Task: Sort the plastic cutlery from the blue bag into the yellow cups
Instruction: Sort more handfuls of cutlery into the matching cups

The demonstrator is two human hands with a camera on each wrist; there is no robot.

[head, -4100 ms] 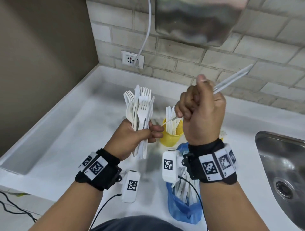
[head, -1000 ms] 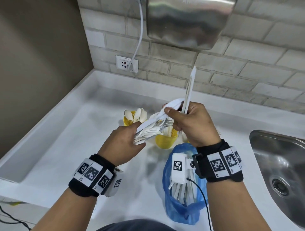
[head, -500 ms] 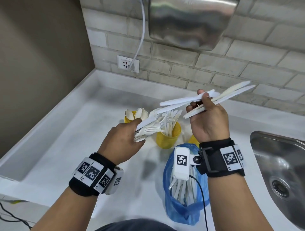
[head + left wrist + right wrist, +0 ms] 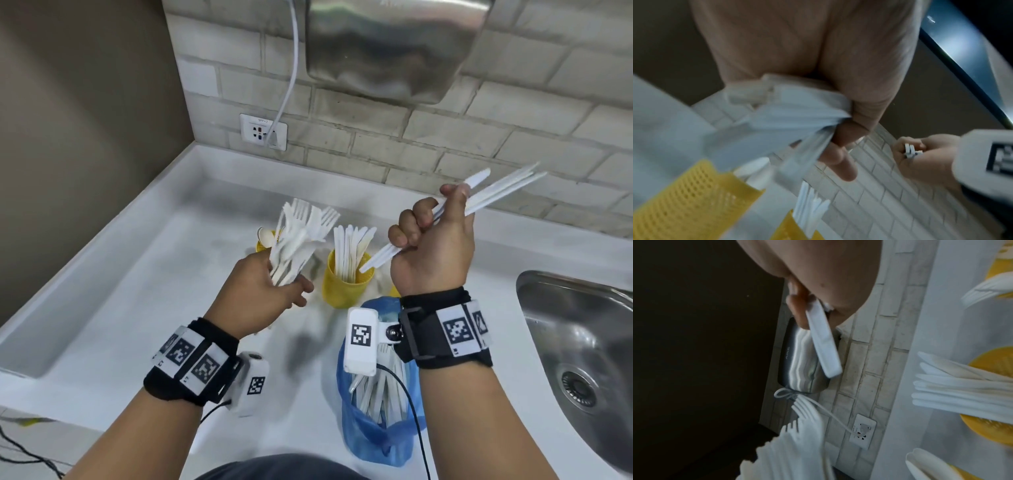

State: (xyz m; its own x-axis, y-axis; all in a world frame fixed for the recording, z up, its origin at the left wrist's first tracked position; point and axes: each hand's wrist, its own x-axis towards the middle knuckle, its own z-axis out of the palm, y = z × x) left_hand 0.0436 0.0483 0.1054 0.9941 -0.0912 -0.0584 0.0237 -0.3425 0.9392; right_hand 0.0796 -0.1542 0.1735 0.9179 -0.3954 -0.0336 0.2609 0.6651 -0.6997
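While your right hand is clenched round a small sheaf of knives, their lower ends hang just above the middle yellow cup, which already holds knives upright. Your left hand grasps a fanned bunch of forks, tines up, over the far-left cup where spoon bowls show.

Risks, as I judge them:
- The knives sit at a slant; lowered like that, their ends could catch the rim and tip the light cup.
- The fork bunch is loose and splayed. Relax that grip and several may slide onto the table or in among the spoons.
- A third cup is mostly hidden behind your right wrist; reaching for it blind risks knocking it.

The blue bag stands near you, cutlery still inside.
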